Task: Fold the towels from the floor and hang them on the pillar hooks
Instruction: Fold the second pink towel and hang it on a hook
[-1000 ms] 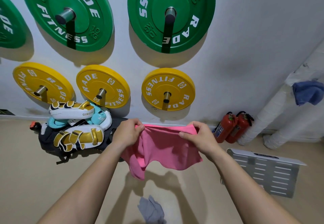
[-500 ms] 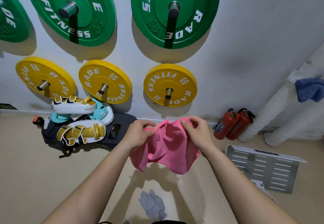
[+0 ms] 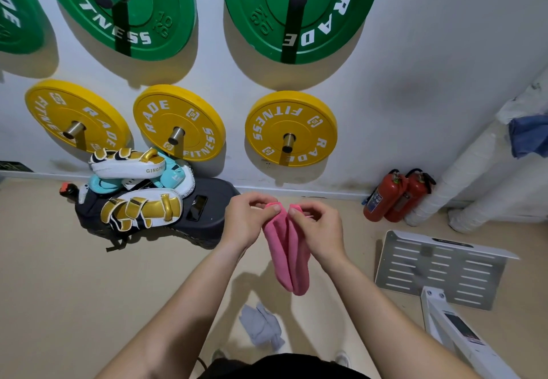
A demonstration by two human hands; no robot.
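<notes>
Underfoot, beige floor (image 3: pixel 59 275) (grey towel (image 3: pixel 261 326) crumpled), white plate-hung wall (image 3: pixel 415 52).

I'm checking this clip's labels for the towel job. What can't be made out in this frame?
- Pillar hooks: none visible in the head view; the blue towel is cut by the right edge.
- Pink towel top corners: covered by left hand and right hand.
- Gray towel: crumpled, shape unclear.

Green plate (image 3: pixel 301 8) reads "RADE FITNESS"; white pad (image 3: pixel 127 166) "GINGPAI".
</notes>
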